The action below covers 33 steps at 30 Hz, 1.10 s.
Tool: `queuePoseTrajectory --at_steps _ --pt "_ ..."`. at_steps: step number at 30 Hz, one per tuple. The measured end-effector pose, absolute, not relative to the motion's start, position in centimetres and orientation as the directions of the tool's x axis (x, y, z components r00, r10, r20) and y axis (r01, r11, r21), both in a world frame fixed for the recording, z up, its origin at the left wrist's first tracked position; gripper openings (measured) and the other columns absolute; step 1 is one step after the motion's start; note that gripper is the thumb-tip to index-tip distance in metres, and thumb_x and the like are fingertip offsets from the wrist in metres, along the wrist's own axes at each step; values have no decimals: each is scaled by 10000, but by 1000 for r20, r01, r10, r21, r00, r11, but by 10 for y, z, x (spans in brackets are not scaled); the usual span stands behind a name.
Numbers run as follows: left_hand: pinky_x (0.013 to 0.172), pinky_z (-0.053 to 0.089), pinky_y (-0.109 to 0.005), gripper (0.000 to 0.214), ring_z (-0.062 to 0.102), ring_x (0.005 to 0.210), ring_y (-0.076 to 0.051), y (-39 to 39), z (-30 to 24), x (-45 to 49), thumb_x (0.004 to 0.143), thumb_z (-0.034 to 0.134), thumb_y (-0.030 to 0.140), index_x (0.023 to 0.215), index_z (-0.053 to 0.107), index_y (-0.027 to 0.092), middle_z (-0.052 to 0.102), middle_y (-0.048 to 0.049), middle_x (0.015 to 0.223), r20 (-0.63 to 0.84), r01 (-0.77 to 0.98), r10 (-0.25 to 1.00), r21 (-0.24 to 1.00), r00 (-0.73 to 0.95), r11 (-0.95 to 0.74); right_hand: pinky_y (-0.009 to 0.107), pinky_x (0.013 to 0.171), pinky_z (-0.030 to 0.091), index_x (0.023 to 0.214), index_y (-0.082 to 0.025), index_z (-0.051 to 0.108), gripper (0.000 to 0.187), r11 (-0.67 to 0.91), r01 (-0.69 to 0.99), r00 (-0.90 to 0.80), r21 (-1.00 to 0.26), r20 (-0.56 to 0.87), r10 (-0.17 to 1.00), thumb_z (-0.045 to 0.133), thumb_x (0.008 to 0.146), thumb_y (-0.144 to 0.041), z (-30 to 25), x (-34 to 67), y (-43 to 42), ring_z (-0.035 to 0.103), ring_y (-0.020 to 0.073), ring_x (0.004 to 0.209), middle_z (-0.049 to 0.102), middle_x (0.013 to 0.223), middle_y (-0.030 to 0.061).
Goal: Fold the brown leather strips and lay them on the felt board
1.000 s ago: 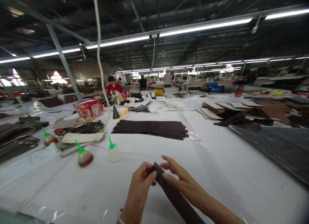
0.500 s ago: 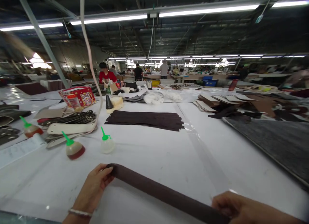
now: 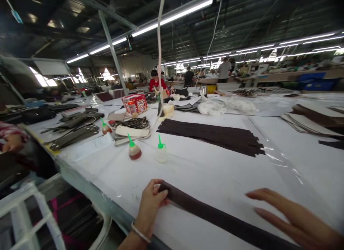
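Observation:
A long dark brown strip (image 3: 215, 214), leather-like, runs from the front middle of the white table down to the lower right. My left hand (image 3: 154, 198) pinches its far-left end between thumb and fingers. Above the strip's right part hovers my right hand (image 3: 290, 214), fingers apart and holding nothing; it is slightly blurred. Farther back lies a row of similar dark strips (image 3: 209, 133) side by side. Left of that row stand a clear squeeze bottle (image 3: 161, 154) with a green nozzle and another green-tipped bottle (image 3: 134, 151) holding reddish-brown liquid.
Punched straps (image 3: 131, 131), a third bottle (image 3: 105, 128) and a red box (image 3: 138, 103) sit at the left. A hanging cord (image 3: 159, 45) drops to the table. A white crate (image 3: 29, 214) stands beside the table edge, with a co-worker's hand (image 3: 12, 142) beyond.
The view has swung left, bringing the crate and table edge in. My right hand has let go of the strip and lifted with its fingers apart; my left still pinches the end.

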State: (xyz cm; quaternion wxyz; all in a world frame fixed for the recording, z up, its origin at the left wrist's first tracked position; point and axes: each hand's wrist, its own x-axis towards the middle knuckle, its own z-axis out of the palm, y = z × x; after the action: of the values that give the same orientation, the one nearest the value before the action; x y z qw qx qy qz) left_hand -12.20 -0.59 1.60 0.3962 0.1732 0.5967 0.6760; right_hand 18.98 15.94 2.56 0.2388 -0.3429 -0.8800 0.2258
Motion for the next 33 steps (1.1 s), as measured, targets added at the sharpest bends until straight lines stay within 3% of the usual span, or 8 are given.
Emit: queuePoseTrajectory --at_steps 5,8,11,14,17,20,23,33 --pt "595 546 -290 459 659 695 -195 -7 5 -123 633 725 306 1019 510 183 673 -20 771 -152 -229 752 974 -641 2 452 978 388 1262 -229 547 339 736 358 -850 -574 126 511 530 931 -301 36 43 102 529 256 1121 587 1239 87" --pt "710 553 -339 441 664 782 -210 -14 2 -128 668 690 286 1052 497 189 671 -27 816 -97 -164 739 986 -667 -18 430 883 373 1068 -220 617 226 707 419 -837 -570 58 544 536 882 -121 40 -10 84 564 230 984 657 1028 39" --pt "865 516 -377 347 628 974 -213 -26 4 -133 783 615 248 1115 525 205 647 -67 1037 106 174 687 984 -719 30 393 814 332 914 -221 624 179 708 450 -824 -544 53 564 562 837 -71 36 -23 85 548 218 903 647 893 4" --pt "892 515 -413 223 595 1031 -220 -37 7 -137 904 477 177 1097 580 221 629 -71 1109 421 698 782 716 -459 24 373 787 300 913 -230 622 187 730 421 -841 -538 71 537 581 825 -71 28 -21 88 523 215 903 634 903 -6" --pt "861 548 -426 278 597 1023 -244 -44 8 -139 912 431 100 1115 597 191 656 -74 1104 492 926 868 356 -69 -128 367 784 289 930 -229 619 197 745 389 -856 -542 87 510 568 831 -67 22 -21 90 509 212 903 626 920 -6" --pt "847 571 -428 308 605 1028 -266 -46 6 -144 902 443 92 1178 575 127 653 -106 1155 470 978 881 147 59 -145 364 792 292 927 -220 618 199 749 365 -870 -553 84 486 563 826 -57 20 -22 91 501 211 909 620 935 0" --pt "868 573 -420 318 606 1053 -267 -48 5 -150 905 446 99 1199 566 93 645 -121 1183 459 988 883 63 95 -139 361 802 305 930 -217 622 215 744 338 -882 -576 81 464 564 817 -43 17 -23 94 495 212 918 614 944 4" --pt "959 535 -374 307 596 1123 -237 -54 4 -158 931 431 130 1194 585 93 640 -116 1209 463 985 878 56 119 -163 354 800 379 1031 -209 639 314 798 211 -911 -564 183 370 470 868 -1 7 -17 95 491 215 885 590 948 48"
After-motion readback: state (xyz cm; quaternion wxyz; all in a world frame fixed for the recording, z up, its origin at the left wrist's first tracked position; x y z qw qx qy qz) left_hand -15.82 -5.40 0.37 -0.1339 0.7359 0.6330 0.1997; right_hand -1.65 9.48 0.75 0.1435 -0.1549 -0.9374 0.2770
